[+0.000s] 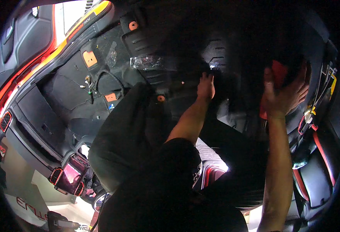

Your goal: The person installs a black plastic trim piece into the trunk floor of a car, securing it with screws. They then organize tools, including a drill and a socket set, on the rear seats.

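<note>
Inside a car's cabin, my left hand (206, 88) reaches forward over the dark floor, its fingers curled together. Just past the fingertips shines a small bright light (213, 66), which lights the ribbed dark panel (216, 48) beyond. What those fingers hold, if anything, is too dark to make out. Farther right, my right hand (286, 94) is open, thumb and fingers spread apart around a red surface (280, 73). Whether the palm rests on that surface cannot be told. Shadow hides much of the area between the hands.
At left are exposed floor carpet with orange mounting pads (89, 58) and a loose wiring harness (89, 87). Clear plastic wrap (146, 62) lies ahead. The yellow-edged door sill (85, 25) borders the far left. Cables (311, 110) and a black seat with red trim (320, 170) stand right.
</note>
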A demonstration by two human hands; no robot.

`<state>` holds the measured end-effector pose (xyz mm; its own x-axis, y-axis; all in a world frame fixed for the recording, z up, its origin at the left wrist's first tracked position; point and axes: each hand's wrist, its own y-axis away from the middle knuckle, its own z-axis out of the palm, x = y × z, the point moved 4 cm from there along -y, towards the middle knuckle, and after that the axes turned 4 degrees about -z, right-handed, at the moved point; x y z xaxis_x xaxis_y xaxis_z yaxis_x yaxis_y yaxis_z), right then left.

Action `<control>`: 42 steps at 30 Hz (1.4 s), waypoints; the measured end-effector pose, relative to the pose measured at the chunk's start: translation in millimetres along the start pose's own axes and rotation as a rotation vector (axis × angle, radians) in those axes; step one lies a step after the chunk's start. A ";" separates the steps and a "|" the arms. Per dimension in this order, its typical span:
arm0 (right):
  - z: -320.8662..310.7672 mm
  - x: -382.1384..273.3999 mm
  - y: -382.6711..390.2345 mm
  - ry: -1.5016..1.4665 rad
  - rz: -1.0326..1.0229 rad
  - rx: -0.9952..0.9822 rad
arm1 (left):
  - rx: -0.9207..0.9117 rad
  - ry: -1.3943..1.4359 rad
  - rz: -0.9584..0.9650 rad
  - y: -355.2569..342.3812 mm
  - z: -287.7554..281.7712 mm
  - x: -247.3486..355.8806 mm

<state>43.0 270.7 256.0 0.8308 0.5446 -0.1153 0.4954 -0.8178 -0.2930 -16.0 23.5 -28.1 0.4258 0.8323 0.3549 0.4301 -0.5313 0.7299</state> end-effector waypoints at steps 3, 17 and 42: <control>1.3 -1.8 0.6 0.010 0.017 0.006 | -0.041 0.028 0.031 -3.8 -9.8 -7.7; 3.9 -3.7 -5.2 0.198 0.142 -0.048 | 0.138 0.700 -0.140 -12.3 -247.7 64.6; -85.0 -332.7 -112.5 -0.793 -0.280 -0.886 | -0.152 2.155 -0.048 150.3 -467.0 -7.5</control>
<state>-267.5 165.6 408.0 0.4357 0.4318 -0.7898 0.8914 -0.3290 0.3118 -326.3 11.3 351.8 -0.9463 -0.2579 0.1951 0.3139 -0.5876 0.7458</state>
